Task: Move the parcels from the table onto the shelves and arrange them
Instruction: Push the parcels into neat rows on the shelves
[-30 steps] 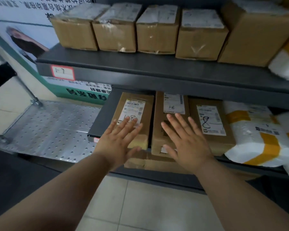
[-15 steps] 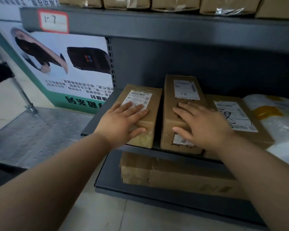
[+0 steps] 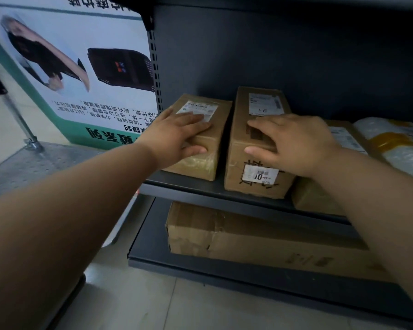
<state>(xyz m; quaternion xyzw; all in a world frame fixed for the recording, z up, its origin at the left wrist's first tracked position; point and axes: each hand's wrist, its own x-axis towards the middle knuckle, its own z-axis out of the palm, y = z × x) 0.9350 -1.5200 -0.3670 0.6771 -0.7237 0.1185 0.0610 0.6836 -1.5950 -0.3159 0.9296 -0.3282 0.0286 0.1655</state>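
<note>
Two brown parcels stand side by side at the left end of the dark middle shelf (image 3: 196, 189). My left hand (image 3: 174, 136) rests on the small box (image 3: 216, 129), fingers flat over its label and thumb down its front face. My right hand (image 3: 293, 144) lies on top of the long box (image 3: 255, 186), which bears a label marked 3-1; fingers and thumb point left. A third brown box (image 3: 316, 198) sits to the right, mostly hidden by my right forearm. Beyond it lies a white padded bag with yellow tape (image 3: 396, 144).
A large flat carton (image 3: 260, 244) fills the bottom shelf (image 3: 200, 266). The shelf's dark back panel rises behind the parcels. A printed poster (image 3: 76, 67) stands to the left, with a perforated metal cart deck (image 3: 45, 160) in front of it. Tiled floor lies below.
The view has dropped and come closer; the upper shelf is out of sight. Both hands came down onto the two left parcels, and the parcels now sit further back on the shelf.
</note>
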